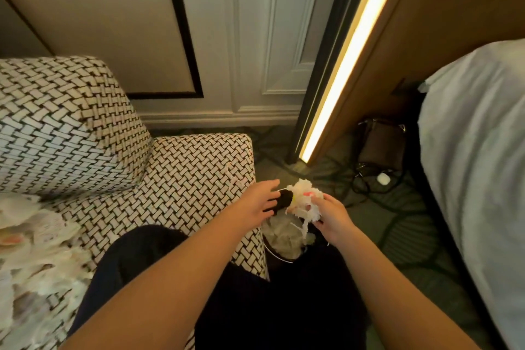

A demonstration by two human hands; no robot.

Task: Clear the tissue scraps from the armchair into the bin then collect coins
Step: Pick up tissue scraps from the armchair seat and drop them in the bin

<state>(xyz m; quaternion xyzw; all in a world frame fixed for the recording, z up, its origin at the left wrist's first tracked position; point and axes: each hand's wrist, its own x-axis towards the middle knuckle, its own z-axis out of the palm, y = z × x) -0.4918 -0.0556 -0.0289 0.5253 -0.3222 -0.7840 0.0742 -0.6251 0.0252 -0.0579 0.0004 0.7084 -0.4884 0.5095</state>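
Head view, right hand: the right hand [331, 219] has its fingers curled round a clump of white shredded tissue [304, 200], held directly above the bin.
Left hand: the left hand [257, 203] has its fingers mostly extended, tips at a small black object [285, 199] against the clump; whether it grips cannot be determined.
Bin: the dark round bin [279, 258] stands just beside the armchair's front corner, with pale crumpled paper inside.
Armchair: on the black-and-cream woven-pattern armchair [184, 179], loose white tissue scraps [37, 250] lie on the seat at far left.
Surroundings: a white-sheeted bed [477, 150] is at right.
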